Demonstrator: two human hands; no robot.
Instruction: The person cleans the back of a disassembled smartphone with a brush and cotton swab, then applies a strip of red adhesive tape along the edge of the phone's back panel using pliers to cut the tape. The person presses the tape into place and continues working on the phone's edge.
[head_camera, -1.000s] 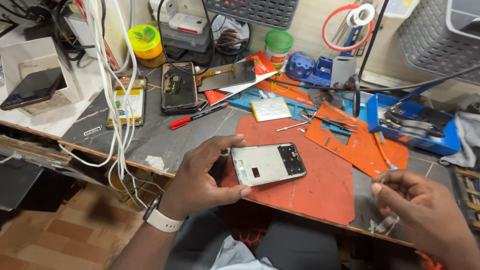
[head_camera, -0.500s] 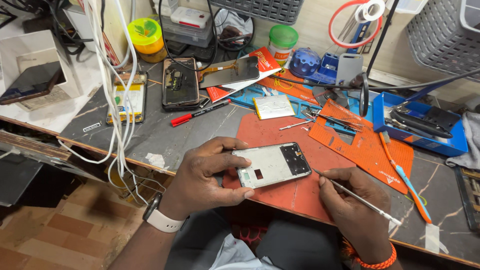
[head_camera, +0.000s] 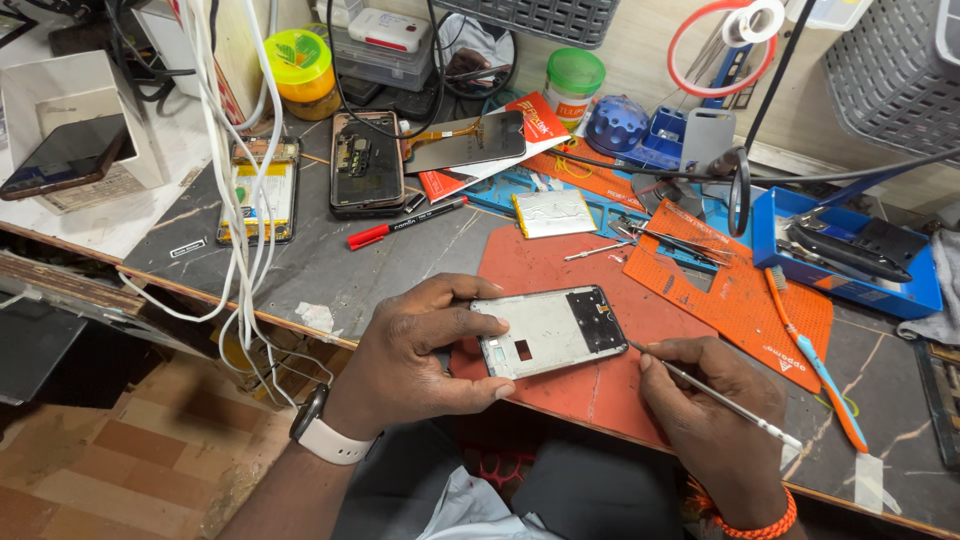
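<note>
At the frame's lower centre, the left hand (head_camera: 420, 355) gripped the phone frame (head_camera: 548, 331), its long axis running left to right; the right hand (head_camera: 715, 420) pinched a thin metal tool (head_camera: 715, 397), tip touching the frame's right end.

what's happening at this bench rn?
A person is working on a stripped phone frame over a red mat. The left hand grips the frame's left end and holds it flat. The right hand holds a thin metal tool like a pen, its tip at the frame's right edge. Other opened phones, a loose battery, a red marker and a toothbrush lie around.
</note>
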